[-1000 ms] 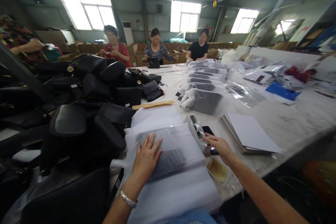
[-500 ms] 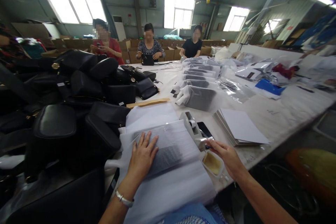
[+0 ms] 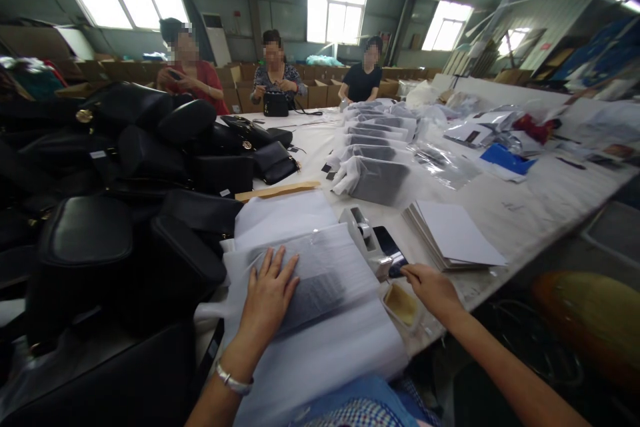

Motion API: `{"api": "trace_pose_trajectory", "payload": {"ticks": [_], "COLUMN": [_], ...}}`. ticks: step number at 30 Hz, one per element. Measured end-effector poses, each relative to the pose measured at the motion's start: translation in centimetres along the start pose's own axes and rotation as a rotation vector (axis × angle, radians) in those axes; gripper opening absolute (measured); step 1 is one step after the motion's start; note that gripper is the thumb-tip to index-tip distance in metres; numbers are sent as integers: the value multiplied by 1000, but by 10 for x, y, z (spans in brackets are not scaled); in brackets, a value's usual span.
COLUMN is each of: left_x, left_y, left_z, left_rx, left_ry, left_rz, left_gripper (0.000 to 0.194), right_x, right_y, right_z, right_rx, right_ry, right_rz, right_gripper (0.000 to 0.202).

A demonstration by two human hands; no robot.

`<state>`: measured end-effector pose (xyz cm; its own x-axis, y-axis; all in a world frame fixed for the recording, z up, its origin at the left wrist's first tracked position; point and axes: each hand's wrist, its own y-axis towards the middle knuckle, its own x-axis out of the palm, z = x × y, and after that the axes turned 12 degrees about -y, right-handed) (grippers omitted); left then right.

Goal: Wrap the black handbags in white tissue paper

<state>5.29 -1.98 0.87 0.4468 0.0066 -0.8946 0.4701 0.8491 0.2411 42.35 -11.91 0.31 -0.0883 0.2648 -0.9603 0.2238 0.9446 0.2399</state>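
My left hand lies flat with fingers spread on a dark bag wrapped in thin white paper, pressing it against the table. More white wrapping paper lies under it and toward me. To its right stands a grey tape dispenser with a roll in it. My right hand is closed in a pinch just off the dispenser's front end, apparently on a strip of clear tape, which barely shows. A dark phone lies beside the dispenser. Below it sits a small open tub with something yellowish inside.
Black handbags are heaped on the left. A wooden strip lies beyond the paper. Wrapped bags stand in a row farther back. Stacked white boards and plastic sleeves lie right. Three people are across the table.
My right hand has drawn away from the dispenser's front end, slightly right, its fingers still pinched. My left hand stays flat on the wrapped bag. The view has shifted a little.
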Motion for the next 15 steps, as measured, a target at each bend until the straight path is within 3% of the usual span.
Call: {"api": "trace_pose_trajectory", "payload": {"ticks": [4, 7, 11, 15], "left_x": [0, -3, -8, -12], "left_y": [0, 2, 3, 2], "left_z": [-2, -6, -13, -20], "left_rx": [1, -6, -49, -161], "left_ry": [-27, -94, -247, -353], "left_rz": [0, 5, 35, 100], "left_gripper": [43, 46, 50, 49], "right_x": [-30, -59, -79, -69], "right_y": [2, 20, 60, 101], "right_z": [5, -11, -57, -118], "right_rx": [-253, -488, -834, -1105], "right_ry": [-201, -204, -164, -134], "right_rz": [53, 68, 103, 118], "right_gripper": [35, 40, 38, 30]}}
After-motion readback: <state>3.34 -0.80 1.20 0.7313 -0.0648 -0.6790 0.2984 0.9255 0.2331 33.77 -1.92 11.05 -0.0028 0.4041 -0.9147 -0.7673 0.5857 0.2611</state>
